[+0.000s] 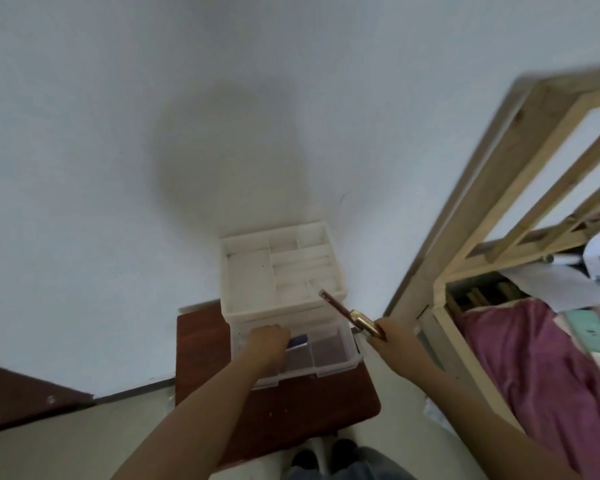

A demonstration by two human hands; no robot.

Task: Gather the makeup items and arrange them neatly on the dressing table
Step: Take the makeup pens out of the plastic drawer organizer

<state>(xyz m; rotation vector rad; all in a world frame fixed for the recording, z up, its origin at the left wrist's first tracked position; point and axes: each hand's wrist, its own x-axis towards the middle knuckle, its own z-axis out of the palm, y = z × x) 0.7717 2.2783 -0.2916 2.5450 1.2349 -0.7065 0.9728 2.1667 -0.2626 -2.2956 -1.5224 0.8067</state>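
Observation:
A white compartment organizer [248, 282] stands against the wall at the back of a small dark red table [291, 410]. In front of it lies a clear plastic box [336, 367] with dividers. My left hand [265, 341] reaches into this box and its fingers curl round a dark blue item [298, 341]. My right hand [394, 337] grips a gold-capped makeup stick [349, 313] whose thin dark end points up-left over the organizer's front right corner.
A wooden bed frame [482, 209] with pink bedding [534, 368] fills the right side. A white wall rises behind the table. A dark brown piece of furniture [18, 400] juts in at lower left. My feet show below the table's near edge.

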